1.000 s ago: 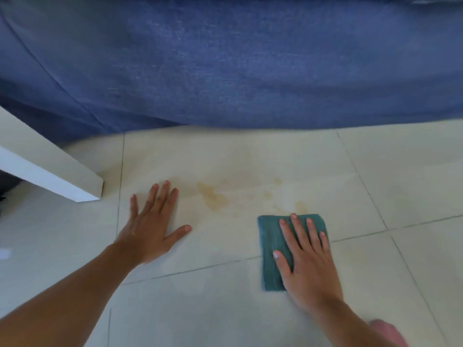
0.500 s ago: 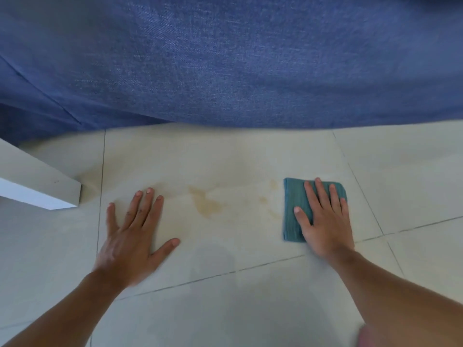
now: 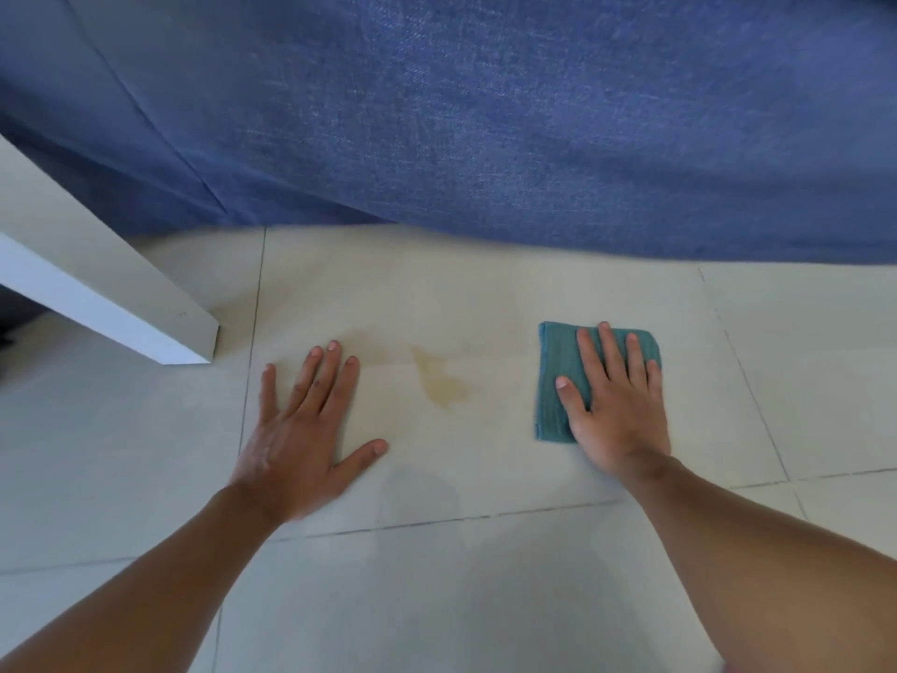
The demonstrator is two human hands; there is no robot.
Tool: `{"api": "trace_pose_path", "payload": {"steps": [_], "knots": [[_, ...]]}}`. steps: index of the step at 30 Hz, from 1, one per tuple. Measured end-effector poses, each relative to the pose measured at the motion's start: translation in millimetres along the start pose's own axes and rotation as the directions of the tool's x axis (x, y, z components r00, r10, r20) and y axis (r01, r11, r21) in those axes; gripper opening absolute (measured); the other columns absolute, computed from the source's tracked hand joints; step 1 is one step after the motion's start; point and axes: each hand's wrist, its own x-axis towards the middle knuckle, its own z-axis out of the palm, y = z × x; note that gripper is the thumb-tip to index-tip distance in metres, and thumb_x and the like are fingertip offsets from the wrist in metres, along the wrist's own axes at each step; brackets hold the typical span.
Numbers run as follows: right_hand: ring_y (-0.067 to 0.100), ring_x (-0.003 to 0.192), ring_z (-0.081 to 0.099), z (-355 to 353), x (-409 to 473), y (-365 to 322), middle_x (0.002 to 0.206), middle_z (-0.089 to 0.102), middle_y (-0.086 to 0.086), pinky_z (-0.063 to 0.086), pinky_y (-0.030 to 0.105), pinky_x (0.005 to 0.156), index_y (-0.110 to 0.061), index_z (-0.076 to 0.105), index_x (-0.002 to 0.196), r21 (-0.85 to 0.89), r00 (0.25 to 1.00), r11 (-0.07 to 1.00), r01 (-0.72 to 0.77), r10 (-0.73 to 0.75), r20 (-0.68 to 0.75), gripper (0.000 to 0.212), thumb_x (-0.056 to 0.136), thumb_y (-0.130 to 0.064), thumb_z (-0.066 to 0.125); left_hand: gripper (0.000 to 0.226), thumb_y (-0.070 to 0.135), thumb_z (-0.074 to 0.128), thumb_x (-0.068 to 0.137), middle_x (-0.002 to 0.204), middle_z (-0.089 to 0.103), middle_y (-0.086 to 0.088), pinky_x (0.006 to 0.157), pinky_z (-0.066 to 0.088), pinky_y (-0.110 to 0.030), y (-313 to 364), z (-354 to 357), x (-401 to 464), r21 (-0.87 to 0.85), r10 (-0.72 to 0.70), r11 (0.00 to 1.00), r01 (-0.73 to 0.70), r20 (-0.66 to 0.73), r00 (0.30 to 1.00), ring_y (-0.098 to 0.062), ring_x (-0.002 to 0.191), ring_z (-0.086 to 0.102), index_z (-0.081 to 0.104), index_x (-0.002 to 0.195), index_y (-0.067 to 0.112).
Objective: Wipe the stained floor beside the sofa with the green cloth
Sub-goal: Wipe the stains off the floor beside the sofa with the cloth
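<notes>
The big blue sofa point(image 3: 485, 114) stands behind the pale tiled floor point(image 3: 485, 599). A white table point(image 3: 97, 284) pokes in nearby. The left hand point(image 3: 301, 429) lies flat and bare, fingers spread, holding nothing. The right hand point(image 3: 616, 395) presses flat on the folded green cloth point(image 3: 553, 381), not pinching it. The yellow stain point(image 3: 441, 381) lies between the hands, unwiped. I think the wiping is under way; next the cloth must slide left over the stain.

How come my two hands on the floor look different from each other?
The right hand presses on the green cloth; the left hand lies on bare tile. The right hand's fingers stay close together; the left hand's thumb spreads wide. The yellowish stain lies between them, nearer the left hand. Both hands are flat, palms down, pointing toward the blue sofa.
</notes>
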Motion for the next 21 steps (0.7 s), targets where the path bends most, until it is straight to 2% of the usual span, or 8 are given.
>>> {"api": "trace_pose_path", "payload": {"steps": [5, 10, 15, 21], "knots": [[0.027, 0.157, -0.01, -3.4, 13.6, -70.1, 0.173, -0.005, -0.005, -0.002, 0.049, 0.127, -0.032, 0.0, 0.163, 0.003, 0.991, 0.991, 0.132, -0.133, 0.012, 0.077, 0.094, -0.067, 0.007, 0.095, 0.079, 0.021, 0.087, 0.166, -0.004, -0.007, 0.118, 0.007, -0.061, -14.2, -9.1, -17.1, -0.066, -0.044, 0.997, 0.044, 0.001, 0.999, -0.025, 0.152, -0.003, 0.006, 0.157, 0.017], [0.028, 0.157, -0.01, -0.1, 13.1, -160.7, 0.173, -0.003, -0.003, -0.006, 0.049, 0.126, -0.031, 0.005, 0.163, 0.045, 0.947, 0.947, 0.318, -0.319, 0.019, 0.077, 0.095, -0.067, 0.014, 0.096, 0.081, 0.017, 0.085, 0.165, -0.014, -0.004, 0.12, 0.0, -0.058, -34.1, -10.4, -46.2, -0.069, -0.126, 0.989, 0.129, 0.044, 0.991, -0.024, 0.151, -0.012, 0.0, 0.157, 0.019], [0.028, 0.157, -0.012, 7.1, 8.8, -200.8, 0.173, -0.005, -0.003, -0.011, 0.048, 0.125, -0.031, 0.005, 0.163, 0.062, 0.941, 0.939, 0.337, -0.339, 0.009, 0.078, 0.095, -0.067, 0.014, 0.096, 0.083, 0.008, 0.083, 0.163, -0.022, -0.001, 0.12, -0.001, -0.056, -45.8, -10.5, -61.8, -0.054, -0.161, 0.985, 0.166, 0.079, 0.984, -0.023, 0.15, -0.016, -0.008, 0.156, 0.022], [0.027, 0.157, -0.016, 6.1, 0.1, -203.1, 0.172, -0.008, -0.003, -0.011, 0.049, 0.125, -0.031, 0.0, 0.163, 0.083, 0.938, 0.936, 0.341, -0.345, 0.026, 0.077, 0.096, -0.067, 0.013, 0.098, 0.084, 0.006, 0.083, 0.162, -0.022, -0.003, 0.12, -0.002, -0.057, -51.3, -8.9, -67.4, -0.029, -0.162, 0.986, 0.166, 0.105, 0.981, -0.025, 0.15, -0.016, -0.009, 0.156, 0.02]]}}
